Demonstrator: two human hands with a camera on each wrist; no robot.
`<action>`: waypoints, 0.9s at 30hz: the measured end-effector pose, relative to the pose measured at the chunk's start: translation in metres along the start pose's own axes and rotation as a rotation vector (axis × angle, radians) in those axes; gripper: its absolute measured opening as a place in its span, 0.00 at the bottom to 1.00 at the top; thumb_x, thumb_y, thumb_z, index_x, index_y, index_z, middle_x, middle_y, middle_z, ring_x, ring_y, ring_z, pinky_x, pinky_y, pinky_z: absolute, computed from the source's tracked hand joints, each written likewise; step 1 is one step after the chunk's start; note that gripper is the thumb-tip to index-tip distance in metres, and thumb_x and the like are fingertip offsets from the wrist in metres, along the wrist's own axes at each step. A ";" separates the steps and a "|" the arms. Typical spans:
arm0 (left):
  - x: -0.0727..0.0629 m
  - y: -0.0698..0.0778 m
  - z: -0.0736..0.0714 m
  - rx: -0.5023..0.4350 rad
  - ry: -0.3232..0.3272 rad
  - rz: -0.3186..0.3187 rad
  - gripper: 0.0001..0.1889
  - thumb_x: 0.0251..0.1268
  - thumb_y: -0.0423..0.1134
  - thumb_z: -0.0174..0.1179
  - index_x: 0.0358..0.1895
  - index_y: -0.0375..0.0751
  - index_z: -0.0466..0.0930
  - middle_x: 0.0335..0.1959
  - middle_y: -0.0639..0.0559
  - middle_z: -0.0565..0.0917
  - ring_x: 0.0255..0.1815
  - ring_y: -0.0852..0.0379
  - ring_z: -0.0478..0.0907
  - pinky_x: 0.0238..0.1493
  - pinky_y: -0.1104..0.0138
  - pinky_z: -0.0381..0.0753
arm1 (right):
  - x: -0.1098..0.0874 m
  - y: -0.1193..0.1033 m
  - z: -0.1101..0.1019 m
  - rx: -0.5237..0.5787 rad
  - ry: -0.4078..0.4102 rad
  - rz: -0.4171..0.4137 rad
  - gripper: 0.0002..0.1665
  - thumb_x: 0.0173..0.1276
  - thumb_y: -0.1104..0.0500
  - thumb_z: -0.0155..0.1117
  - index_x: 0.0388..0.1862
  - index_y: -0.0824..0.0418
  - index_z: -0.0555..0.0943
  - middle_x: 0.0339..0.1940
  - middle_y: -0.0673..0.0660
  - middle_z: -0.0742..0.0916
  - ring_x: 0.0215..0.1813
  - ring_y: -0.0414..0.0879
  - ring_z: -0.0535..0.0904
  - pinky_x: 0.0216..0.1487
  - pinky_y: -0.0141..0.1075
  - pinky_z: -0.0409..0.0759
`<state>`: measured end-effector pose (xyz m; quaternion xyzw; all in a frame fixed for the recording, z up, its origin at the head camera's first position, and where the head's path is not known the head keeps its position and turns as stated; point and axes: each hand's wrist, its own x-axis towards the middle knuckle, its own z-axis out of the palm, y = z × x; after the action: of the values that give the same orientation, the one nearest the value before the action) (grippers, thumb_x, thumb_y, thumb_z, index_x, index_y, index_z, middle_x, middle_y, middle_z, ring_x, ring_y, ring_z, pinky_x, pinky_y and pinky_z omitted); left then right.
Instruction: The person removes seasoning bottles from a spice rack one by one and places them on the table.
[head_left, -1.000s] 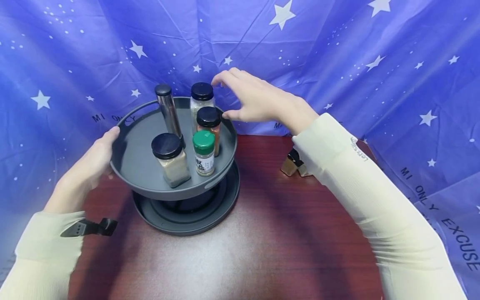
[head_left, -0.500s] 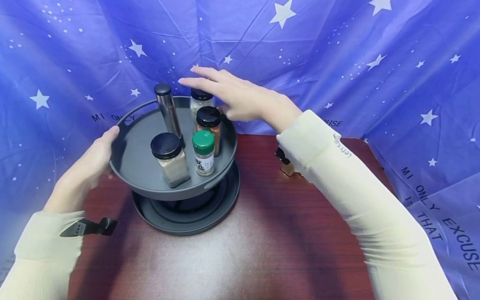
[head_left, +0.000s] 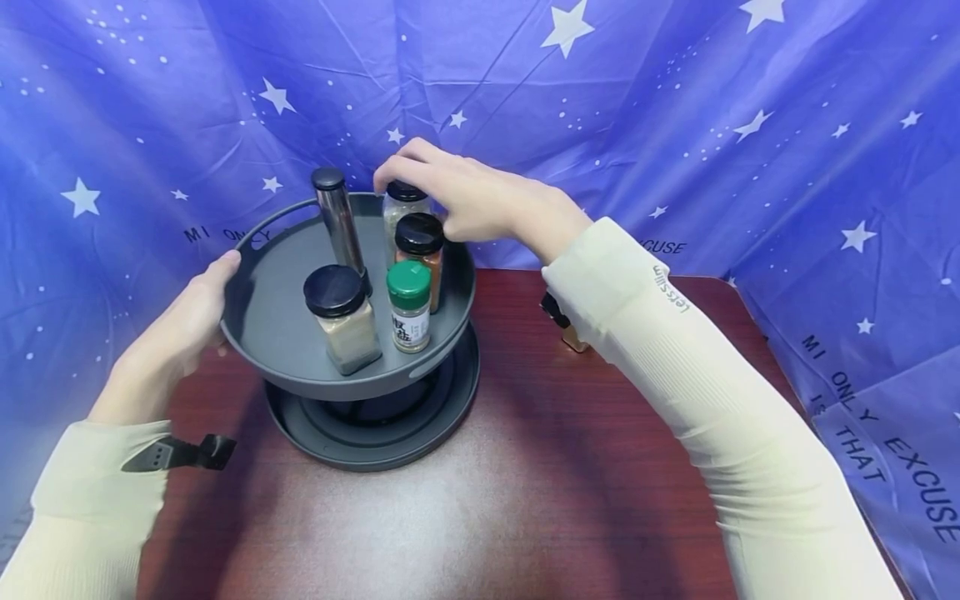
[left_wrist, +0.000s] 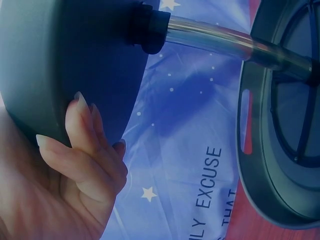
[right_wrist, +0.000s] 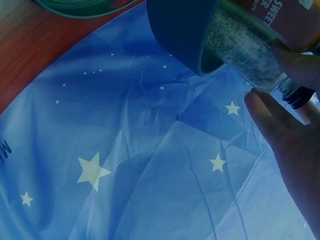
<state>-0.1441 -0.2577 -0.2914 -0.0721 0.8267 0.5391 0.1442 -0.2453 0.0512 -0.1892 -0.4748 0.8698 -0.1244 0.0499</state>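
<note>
My left hand (head_left: 176, 329) grips the side of the upper grey tray (head_left: 270, 321), thumb at the rim and fingers curled underneath in the left wrist view. My right hand (head_left: 480, 200) is at the tray's back right, its fingers curled around the upper part of a black-lidded spice jar (head_left: 408, 207) with pale speckled contents. In the right wrist view this spice jar stands against the tray wall, its lid partly hidden by the hand. Just in front are a black-lidded jar of orange-red spice (head_left: 420, 237) and a green-capped shaker (head_left: 410, 308). A square jar of pale powder (head_left: 345, 325) stands nearer the front.
A metal post (head_left: 341, 225) with a black cap rises from the tray. The lower tier (head_left: 375, 458) rests on the dark red table (head_left: 585, 467). Behind hangs a blue star-printed curtain (head_left: 480, 75). A small brownish object (head_left: 574, 339) shows beside the right sleeve.
My right hand has moved left over the back spice jar, its fingers first stretched out above the lid and now curled down around it. The left hand and tray have stayed put.
</note>
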 end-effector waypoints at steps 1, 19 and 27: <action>0.000 0.000 0.000 -0.003 0.000 0.001 0.32 0.76 0.64 0.17 0.34 0.48 0.68 0.12 0.60 0.77 0.11 0.60 0.68 0.17 0.62 0.66 | 0.000 0.000 0.000 -0.001 0.001 0.006 0.40 0.58 0.78 0.56 0.67 0.50 0.70 0.65 0.53 0.71 0.62 0.47 0.71 0.68 0.42 0.70; 0.002 -0.001 -0.001 0.000 -0.002 -0.009 0.33 0.74 0.68 0.17 0.43 0.45 0.65 0.15 0.61 0.78 0.14 0.60 0.72 0.19 0.62 0.67 | 0.001 0.005 -0.001 0.029 -0.086 0.070 0.35 0.62 0.71 0.62 0.65 0.48 0.69 0.57 0.54 0.70 0.59 0.47 0.69 0.66 0.41 0.68; 0.003 -0.002 -0.002 -0.003 -0.009 -0.014 0.32 0.74 0.68 0.17 0.45 0.47 0.64 0.17 0.62 0.79 0.17 0.61 0.76 0.20 0.62 0.67 | 0.001 0.005 0.002 0.066 -0.085 0.058 0.37 0.59 0.77 0.56 0.65 0.51 0.70 0.63 0.56 0.69 0.65 0.47 0.67 0.72 0.40 0.64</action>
<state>-0.1464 -0.2598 -0.2930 -0.0754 0.8245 0.5399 0.1516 -0.2497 0.0524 -0.1923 -0.4522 0.8758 -0.1314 0.1059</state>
